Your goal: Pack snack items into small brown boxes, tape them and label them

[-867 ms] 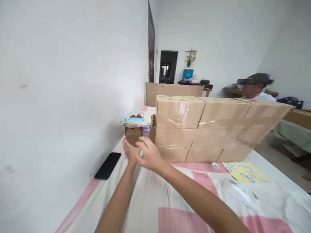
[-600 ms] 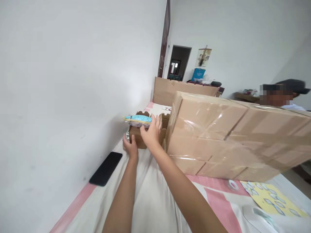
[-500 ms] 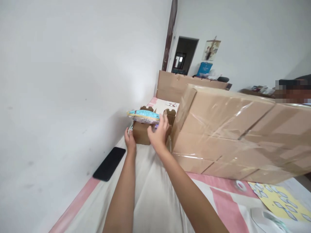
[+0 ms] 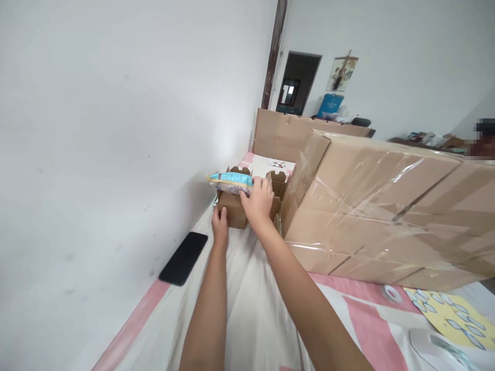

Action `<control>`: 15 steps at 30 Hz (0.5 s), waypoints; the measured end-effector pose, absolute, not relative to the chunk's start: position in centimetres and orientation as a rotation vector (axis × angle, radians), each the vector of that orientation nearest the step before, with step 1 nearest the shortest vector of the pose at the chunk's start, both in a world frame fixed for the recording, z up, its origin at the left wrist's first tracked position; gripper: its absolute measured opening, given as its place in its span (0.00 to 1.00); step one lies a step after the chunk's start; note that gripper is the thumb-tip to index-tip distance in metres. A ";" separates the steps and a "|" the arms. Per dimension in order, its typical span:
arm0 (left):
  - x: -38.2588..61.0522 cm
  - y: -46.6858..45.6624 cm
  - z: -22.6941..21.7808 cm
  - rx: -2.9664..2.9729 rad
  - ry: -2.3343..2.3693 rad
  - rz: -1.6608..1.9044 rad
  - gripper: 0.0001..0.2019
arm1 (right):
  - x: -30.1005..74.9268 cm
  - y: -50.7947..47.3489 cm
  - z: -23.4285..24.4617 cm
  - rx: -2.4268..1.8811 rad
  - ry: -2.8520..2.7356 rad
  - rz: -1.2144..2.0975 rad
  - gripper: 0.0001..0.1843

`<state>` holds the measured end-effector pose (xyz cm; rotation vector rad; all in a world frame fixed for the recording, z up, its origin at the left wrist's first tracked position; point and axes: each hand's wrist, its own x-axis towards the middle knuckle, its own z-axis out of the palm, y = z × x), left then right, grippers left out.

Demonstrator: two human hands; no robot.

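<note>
A small open cardboard box (image 4: 236, 215) stands on the cloth with its notched flaps raised. My left hand (image 4: 219, 224) grips its near left corner, thumb on the front face and the other fingers mostly hidden at the side. Lying across the top of the box is a plump plastic packet (image 4: 234, 180), light blue above and pale with a yellow edge below. My right hand (image 4: 258, 202) is closed on the packet's right end, thumb in front and fingers over the top. The box's inside is hidden.
A black phone (image 4: 184, 258) lies by the wall at left. Large taped cartons (image 4: 371, 206) form a wall at right. Nearer are a tape roll (image 4: 392, 293), a yellow patterned sheet (image 4: 456, 314) and a white device (image 4: 436, 346). A person's head (image 4: 483, 139) shows far right.
My left thumb now lies on the box's front, and my left hand sits closer against it. My right hand has tightened around the packet's right end. The view has shifted slightly.
</note>
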<state>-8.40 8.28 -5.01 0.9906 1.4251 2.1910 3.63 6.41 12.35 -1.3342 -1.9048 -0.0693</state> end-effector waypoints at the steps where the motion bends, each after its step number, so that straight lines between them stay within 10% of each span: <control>1: -8.3 8.2 -5.1 0.988 1.433 2.193 0.24 | 3.3 6.6 13.1 -1.364 -1.950 -0.045 0.23; 15: -7.5 7.4 -5.7 0.949 1.539 2.175 0.25 | 1.0 14.1 18.7 -1.135 -0.757 1.098 0.10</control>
